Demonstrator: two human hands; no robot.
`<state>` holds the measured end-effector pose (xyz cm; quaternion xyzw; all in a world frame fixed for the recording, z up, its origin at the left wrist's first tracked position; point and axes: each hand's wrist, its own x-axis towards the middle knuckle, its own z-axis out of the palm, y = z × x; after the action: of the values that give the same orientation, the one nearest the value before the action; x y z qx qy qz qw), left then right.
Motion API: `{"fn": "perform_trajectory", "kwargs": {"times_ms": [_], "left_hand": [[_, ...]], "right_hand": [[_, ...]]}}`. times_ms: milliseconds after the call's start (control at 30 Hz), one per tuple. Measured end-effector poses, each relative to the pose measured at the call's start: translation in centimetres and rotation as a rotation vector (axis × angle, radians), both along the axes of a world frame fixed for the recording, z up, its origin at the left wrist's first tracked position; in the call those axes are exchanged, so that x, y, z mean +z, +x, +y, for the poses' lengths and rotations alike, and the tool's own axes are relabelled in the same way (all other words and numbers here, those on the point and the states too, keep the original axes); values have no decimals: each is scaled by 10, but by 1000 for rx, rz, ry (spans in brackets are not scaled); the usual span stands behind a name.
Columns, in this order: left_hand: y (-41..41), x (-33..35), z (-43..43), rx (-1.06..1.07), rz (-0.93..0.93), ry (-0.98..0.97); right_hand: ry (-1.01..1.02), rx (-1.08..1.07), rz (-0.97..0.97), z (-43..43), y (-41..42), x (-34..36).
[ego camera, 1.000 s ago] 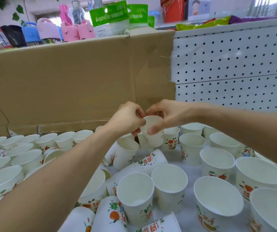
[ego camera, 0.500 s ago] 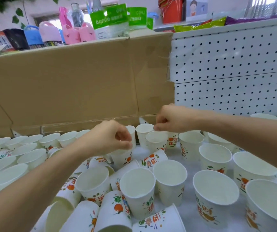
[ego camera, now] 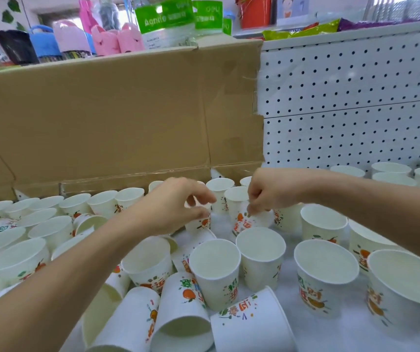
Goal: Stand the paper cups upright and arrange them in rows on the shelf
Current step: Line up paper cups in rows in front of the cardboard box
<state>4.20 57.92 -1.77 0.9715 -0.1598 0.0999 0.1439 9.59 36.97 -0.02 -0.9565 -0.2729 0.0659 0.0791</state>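
- Roughly halfway, by my judgement: many white paper cups printed with orange fruit (ego camera: 102, 203) stand mouth-up along the foot of the brown cardboard sheet (ego camera: 117, 118). More stand past its right edge, before the white pegboard panel (ego camera: 356, 97).
- Farthest from the cardboard sheet, several fallen cups (ego camera: 183, 313) lie on their sides on the white shelf (ego camera: 343, 336). They are mixed among upright ones that form no clear rows.
- Just in front of the cardboard sheet's right end, the right hand (ego camera: 267, 196) has its fingers curled down, apparently pinching the rim of a tilted cup (ego camera: 244, 222).
- Also in front of the cardboard sheet, nearer its middle, the left hand (ego camera: 175, 207) arches half-curled over a printed cup (ego camera: 198, 223); whether it grips, I cannot tell.
- Left to do: right the fallen cups, then straighten the scattered ones into rows.
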Motion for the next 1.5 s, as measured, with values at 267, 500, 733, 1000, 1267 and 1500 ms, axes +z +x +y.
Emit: {"fn": "perform_trajectory", "kwargs": {"times_ms": [267,500,733,1000,1267,1500], "left_hand": [[-10,-8,-14,-122,260,260],[1,-1,-18,-56,259,194],[3,-6,-28,-25,-36,104],[-15,-3,-31,111,-37,150],[-23,-13,-34,212,-53,131],[-90,-1,-60,140,-160,-248]], "right_hand": [[-120,57,-252,-10,-15,-14],[80,130,-268,-28,-32,-3],[146,174,-300,-40,-42,-7],[220,265,-270,-46,-66,-9],[221,323,-332,-52,-85,-12],[109,290,-372,-85,-98,-11]]}}
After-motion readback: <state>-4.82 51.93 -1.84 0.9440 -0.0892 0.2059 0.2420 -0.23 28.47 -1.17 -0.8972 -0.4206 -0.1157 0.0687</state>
